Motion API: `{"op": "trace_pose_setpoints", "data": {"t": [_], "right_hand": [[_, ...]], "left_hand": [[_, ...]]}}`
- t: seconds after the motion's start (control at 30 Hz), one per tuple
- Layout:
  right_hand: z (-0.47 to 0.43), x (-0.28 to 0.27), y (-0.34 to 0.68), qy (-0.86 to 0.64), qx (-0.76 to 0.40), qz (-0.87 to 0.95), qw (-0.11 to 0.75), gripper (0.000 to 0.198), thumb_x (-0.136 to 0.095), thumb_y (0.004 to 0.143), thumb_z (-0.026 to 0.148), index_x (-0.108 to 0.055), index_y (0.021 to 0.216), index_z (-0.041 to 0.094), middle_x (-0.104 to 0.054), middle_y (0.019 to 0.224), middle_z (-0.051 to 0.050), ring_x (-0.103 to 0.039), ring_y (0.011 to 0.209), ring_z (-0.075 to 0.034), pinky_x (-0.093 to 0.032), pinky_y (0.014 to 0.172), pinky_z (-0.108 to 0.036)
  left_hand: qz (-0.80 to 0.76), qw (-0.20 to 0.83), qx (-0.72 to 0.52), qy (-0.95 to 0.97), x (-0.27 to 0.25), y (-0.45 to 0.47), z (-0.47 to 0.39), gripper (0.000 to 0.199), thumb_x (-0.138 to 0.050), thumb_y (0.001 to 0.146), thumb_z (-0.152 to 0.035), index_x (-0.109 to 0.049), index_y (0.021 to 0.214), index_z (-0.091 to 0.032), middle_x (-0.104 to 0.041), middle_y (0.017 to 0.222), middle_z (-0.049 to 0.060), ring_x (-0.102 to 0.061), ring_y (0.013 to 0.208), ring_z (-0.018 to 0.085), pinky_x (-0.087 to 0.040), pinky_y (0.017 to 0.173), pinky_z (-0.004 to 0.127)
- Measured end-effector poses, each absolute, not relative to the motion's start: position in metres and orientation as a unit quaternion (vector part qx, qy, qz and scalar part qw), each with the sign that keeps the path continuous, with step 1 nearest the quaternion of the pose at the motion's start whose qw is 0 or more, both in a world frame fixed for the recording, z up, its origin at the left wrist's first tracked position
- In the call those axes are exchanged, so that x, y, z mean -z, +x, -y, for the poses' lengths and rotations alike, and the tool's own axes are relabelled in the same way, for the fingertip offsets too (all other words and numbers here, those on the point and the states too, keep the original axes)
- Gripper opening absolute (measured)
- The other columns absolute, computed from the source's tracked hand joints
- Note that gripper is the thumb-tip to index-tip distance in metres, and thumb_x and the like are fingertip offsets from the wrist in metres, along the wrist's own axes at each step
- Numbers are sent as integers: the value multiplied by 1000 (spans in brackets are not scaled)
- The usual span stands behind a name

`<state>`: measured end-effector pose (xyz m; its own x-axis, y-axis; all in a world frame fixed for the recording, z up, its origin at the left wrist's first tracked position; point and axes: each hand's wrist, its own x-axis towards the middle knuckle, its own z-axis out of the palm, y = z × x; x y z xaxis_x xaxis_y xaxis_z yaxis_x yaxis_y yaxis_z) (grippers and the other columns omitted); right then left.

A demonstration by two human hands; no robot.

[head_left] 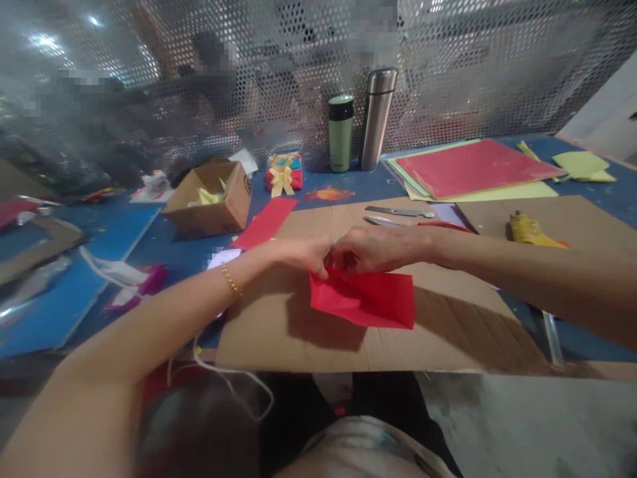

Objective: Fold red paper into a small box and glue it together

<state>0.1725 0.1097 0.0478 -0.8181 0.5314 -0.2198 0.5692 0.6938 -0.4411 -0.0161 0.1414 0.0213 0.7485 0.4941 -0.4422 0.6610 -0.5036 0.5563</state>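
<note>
A folded piece of red paper (368, 302) is held just above a brown cardboard sheet (269, 338), casting a shadow on it. My left hand (312, 255) is closed on the paper's upper left corner, thumb on its near face. Right beside it, my right hand (363, 249) has its fingers bent and pinched at the paper's upper edge. The two hands meet at that corner, and some fingertips are hidden. Beyond my right hand lie a craft knife (398, 212) and scissors with red handles (442, 226). Another red paper strip (266, 222) lies at the cardboard's far left.
A cardboard box (209, 202) holding yellow paper pieces stands at the left, near a small bow-trimmed box (283, 171). Behind are a green tumbler (341, 136) and a steel flask (379, 119). Coloured sheets (478, 166) and a yellow glue gun (530, 229) lie right.
</note>
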Motion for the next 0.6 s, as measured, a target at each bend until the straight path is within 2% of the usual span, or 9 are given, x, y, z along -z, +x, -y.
{"op": "trace_pose_setpoints", "data": {"t": [0.13, 0.23, 0.4, 0.6], "right_hand": [[-106, -52, 168, 301, 247, -919, 65, 18, -67, 84, 13, -80, 96, 19, -75, 84, -3, -55, 67, -13, -34, 63, -27], [-107, -53, 167, 301, 267, -912, 84, 15, -74, 86, 19, -80, 99, 18, -75, 88, -3, -58, 71, -13, -35, 64, -27], [-112, -47, 173, 282, 299, -908, 82, 19, -77, 90, 31, -83, 104, 20, -78, 93, -5, -61, 75, -15, -37, 66, -27], [-114, -41, 177, 252, 324, -908, 80, 23, -66, 93, 24, -84, 107, 21, -81, 104, -5, -64, 82, -16, -41, 72, -27]], "left_hand": [[-354, 340, 129, 861, -27, -13, -138, 33, -69, 61, -9, -73, 92, -17, -64, 74, -2, -60, 73, 17, -44, 67, 27], [-360, 335, 146, 859, -32, -11, -133, 31, -68, 63, -9, -74, 93, -17, -61, 72, -2, -58, 73, 17, -44, 69, 29], [-371, 295, 188, 860, -40, -7, -128, 22, -68, 69, -12, -72, 90, -16, -59, 71, -1, -54, 69, 16, -39, 63, 29], [-375, 273, 228, 856, -51, -1, -122, 23, -70, 72, -13, -73, 96, -16, -68, 84, 2, -58, 73, 16, -39, 62, 27]]}}
